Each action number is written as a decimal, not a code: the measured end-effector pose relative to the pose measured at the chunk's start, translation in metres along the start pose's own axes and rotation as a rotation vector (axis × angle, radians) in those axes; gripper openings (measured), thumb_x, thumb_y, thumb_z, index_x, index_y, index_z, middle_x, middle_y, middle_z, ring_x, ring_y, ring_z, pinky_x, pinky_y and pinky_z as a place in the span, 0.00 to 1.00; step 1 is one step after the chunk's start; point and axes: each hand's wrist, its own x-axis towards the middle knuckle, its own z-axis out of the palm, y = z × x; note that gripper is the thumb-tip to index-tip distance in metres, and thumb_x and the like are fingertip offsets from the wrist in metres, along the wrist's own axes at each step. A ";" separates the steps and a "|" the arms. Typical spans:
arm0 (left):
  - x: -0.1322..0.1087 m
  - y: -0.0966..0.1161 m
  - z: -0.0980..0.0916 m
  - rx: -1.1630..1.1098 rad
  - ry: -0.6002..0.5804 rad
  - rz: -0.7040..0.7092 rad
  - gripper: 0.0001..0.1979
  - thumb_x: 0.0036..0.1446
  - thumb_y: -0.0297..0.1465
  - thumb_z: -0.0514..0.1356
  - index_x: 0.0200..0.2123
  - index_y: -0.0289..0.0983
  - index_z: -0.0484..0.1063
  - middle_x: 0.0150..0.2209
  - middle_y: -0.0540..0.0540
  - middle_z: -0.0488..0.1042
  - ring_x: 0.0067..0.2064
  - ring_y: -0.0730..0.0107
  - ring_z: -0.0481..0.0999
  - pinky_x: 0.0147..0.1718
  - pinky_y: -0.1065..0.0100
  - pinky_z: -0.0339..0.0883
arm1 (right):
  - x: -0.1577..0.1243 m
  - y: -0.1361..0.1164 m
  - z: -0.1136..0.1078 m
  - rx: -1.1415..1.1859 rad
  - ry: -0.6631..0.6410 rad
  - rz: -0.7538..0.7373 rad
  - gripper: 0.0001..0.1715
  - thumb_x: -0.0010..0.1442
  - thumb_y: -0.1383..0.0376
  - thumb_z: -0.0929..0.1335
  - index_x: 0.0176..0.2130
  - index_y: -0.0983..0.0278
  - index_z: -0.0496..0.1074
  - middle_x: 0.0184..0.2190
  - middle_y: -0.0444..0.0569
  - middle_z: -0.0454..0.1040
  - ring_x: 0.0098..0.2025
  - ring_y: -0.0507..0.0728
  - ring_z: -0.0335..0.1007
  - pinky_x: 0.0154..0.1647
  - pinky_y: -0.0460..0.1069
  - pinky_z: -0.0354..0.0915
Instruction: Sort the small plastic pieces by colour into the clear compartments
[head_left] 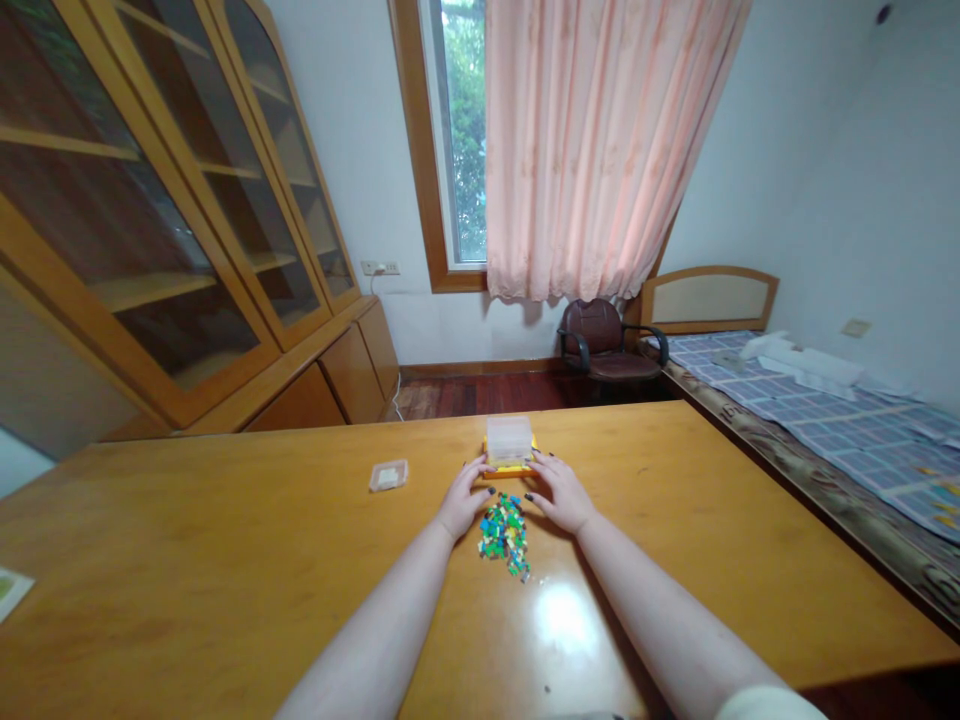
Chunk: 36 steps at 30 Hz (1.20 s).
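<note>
A heap of small green, blue, white and yellow toy bricks lies on the wooden table between my forearms. Just beyond it is a shallow yellow tray with a clear plastic box on top. My left hand reaches to the near left side of the tray, fingers stretched forward and thumb apart. On the other side my right hand does the same, its fingertips at the tray's near right corner. Both hands look open, and I cannot tell how firmly the fingertips touch the tray.
A small clear container with something pale inside stands left of the tray. At the table's left edge lies a whitish-green card. Beyond the table are a brown office chair, a bed to the right and a glass-fronted cabinet to the left.
</note>
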 end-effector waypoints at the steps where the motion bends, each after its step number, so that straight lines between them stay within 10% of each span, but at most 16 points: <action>1: 0.000 0.001 0.000 0.009 -0.001 0.000 0.15 0.48 0.27 0.58 0.42 0.38 0.71 0.59 0.41 0.63 0.61 0.56 0.58 0.61 0.52 0.48 | 0.000 0.000 0.000 -0.001 0.002 -0.002 0.30 0.56 0.57 0.66 0.56 0.64 0.64 0.58 0.59 0.63 0.60 0.63 0.57 0.60 0.62 0.53; 16: 0.001 -0.004 -0.002 0.130 -0.047 0.037 0.22 0.50 0.32 0.59 0.50 0.40 0.70 0.62 0.40 0.59 0.63 0.54 0.55 0.63 0.48 0.35 | 0.001 0.005 0.003 0.001 -0.078 -0.026 0.36 0.56 0.54 0.66 0.60 0.65 0.59 0.62 0.60 0.56 0.64 0.63 0.51 0.62 0.63 0.49; 27: 0.000 -0.003 -0.001 0.082 0.011 0.036 0.18 0.49 0.29 0.59 0.46 0.39 0.72 0.60 0.40 0.62 0.61 0.55 0.59 0.61 0.50 0.48 | 0.000 0.004 0.004 0.010 -0.038 0.003 0.33 0.56 0.56 0.66 0.58 0.65 0.62 0.60 0.60 0.59 0.62 0.64 0.54 0.61 0.63 0.51; 36: 0.002 -0.014 0.004 0.010 0.038 -0.003 0.30 0.52 0.31 0.58 0.59 0.38 0.57 0.58 0.39 0.64 0.61 0.57 0.61 0.61 0.49 0.44 | -0.001 0.003 0.003 0.016 -0.007 0.009 0.28 0.57 0.58 0.66 0.55 0.64 0.65 0.57 0.59 0.64 0.60 0.63 0.57 0.60 0.63 0.53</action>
